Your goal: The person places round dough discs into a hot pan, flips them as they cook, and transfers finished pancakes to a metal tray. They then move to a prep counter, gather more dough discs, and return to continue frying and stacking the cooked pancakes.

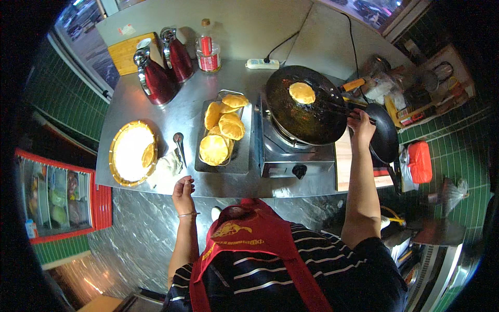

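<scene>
A round golden flatbread [302,93] lies in the oily black wok [308,126], which sits on a steel gas stove [298,156]. My right hand [361,121] grips dark tongs [338,109] that reach into the wok, their tips near the bread. My left hand [183,188] hovers at the counter's front edge, fingers bent, with nothing visible in it. Just beyond it are a crumpled white cloth [167,169] and a dark spoon [179,142]. Several puffed breads [231,125] rest in a wire rack on a dark tray [241,162].
A bamboo-rimmed basket [112,152] with one bread stands left on the steel counter [179,101]. Two red vacuum jugs [158,84] and a plastic bottle [208,50] stand behind. A power strip [262,64] lies near the wok; a black pan [384,134] is at the right.
</scene>
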A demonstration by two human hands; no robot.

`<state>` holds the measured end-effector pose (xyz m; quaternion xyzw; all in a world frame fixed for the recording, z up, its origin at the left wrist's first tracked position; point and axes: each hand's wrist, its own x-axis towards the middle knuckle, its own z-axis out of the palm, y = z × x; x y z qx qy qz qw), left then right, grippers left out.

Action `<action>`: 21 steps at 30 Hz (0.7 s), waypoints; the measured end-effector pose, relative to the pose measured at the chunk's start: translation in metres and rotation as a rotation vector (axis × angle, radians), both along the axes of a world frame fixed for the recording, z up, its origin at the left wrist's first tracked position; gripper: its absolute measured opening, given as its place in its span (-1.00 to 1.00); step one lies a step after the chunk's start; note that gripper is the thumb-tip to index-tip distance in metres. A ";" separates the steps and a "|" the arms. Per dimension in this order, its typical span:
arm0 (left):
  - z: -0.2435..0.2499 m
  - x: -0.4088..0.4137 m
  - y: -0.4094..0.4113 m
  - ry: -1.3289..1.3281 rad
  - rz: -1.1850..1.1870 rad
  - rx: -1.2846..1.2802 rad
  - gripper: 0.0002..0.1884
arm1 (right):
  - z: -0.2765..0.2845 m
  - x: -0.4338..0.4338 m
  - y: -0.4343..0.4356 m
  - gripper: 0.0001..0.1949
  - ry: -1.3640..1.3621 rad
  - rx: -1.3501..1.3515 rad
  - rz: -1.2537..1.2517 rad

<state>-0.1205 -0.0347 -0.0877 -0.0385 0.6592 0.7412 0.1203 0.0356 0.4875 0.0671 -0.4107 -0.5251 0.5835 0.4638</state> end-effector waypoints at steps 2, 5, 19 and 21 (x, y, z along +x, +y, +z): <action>0.002 0.009 -0.002 0.003 0.041 -0.006 -0.85 | -0.007 -0.019 0.006 -0.71 0.009 -0.093 0.066; 0.006 0.022 -0.004 0.015 0.093 -0.007 -0.85 | -0.018 -0.043 0.006 -0.69 0.044 -0.181 0.139; -0.009 0.071 -0.013 0.014 0.190 0.050 -0.85 | -0.042 -0.083 -0.014 -0.65 0.345 -0.274 0.161; -0.009 0.075 -0.012 0.013 0.189 0.058 -0.85 | -0.045 -0.084 -0.007 -0.68 0.426 -0.319 0.159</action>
